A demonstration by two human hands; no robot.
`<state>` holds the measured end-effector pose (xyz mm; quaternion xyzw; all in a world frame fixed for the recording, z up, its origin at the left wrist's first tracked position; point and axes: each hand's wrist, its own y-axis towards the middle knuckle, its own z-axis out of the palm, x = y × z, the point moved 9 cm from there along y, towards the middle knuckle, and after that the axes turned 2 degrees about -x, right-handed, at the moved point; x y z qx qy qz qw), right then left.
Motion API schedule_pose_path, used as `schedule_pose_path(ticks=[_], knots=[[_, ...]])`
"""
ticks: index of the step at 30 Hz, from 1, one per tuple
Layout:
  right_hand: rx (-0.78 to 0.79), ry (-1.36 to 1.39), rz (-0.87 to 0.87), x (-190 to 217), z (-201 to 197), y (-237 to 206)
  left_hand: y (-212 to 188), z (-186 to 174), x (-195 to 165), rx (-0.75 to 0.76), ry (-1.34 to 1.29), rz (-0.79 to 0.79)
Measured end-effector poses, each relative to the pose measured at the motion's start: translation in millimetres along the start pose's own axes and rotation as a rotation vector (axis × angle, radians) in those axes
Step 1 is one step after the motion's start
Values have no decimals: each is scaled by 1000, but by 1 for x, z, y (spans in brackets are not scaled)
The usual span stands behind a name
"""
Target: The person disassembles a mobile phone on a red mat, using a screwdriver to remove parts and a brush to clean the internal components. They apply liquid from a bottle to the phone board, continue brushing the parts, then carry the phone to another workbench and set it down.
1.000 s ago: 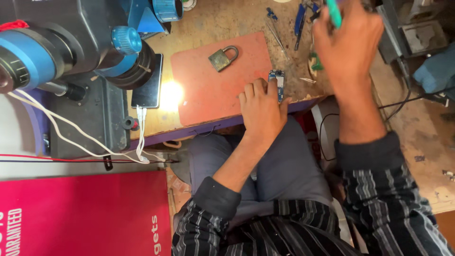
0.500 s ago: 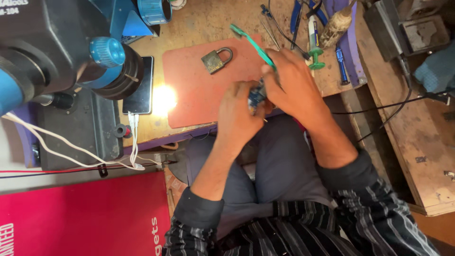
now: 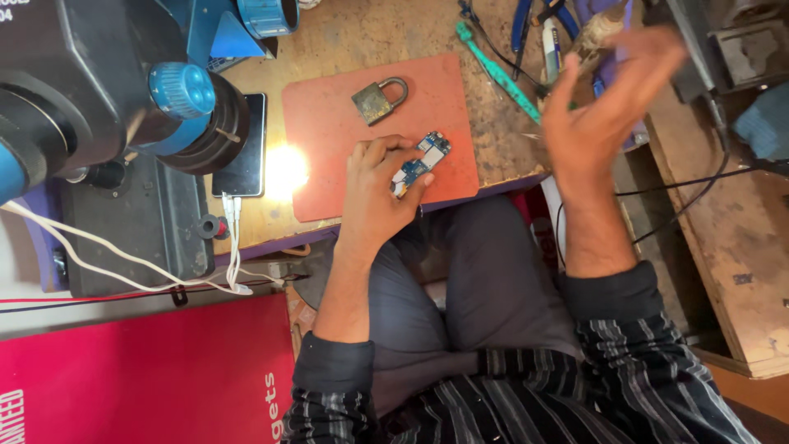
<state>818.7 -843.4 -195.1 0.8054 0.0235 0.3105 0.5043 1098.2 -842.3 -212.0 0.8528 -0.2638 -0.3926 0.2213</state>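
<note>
My left hand (image 3: 380, 187) grips a small blue circuit board (image 3: 422, 159) over the near edge of a reddish work mat (image 3: 345, 140). A brass padlock (image 3: 378, 99) lies on the mat just beyond the board. My right hand (image 3: 604, 107) hovers open and blurred above the bench's right side, holding nothing. A green toothbrush (image 3: 495, 70) lies on the bench between the mat and that hand.
A large microscope with blue knobs (image 3: 123, 90) fills the upper left. A dark phone (image 3: 245, 148) lies beside the mat with white cables (image 3: 232, 247) plugged in. Pliers and small tools (image 3: 542, 25) sit at the back. A red box (image 3: 140, 378) lies lower left.
My right hand has let go of the green toothbrush, which now lies on the bench, and has moved right and opened. My left hand still holds the circuit board.
</note>
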Motion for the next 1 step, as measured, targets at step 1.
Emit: schedule_pose_path(ticks=[1], knots=[[24,-103,-32,-3,-1,4,-2,3,4,15,-2,-25]])
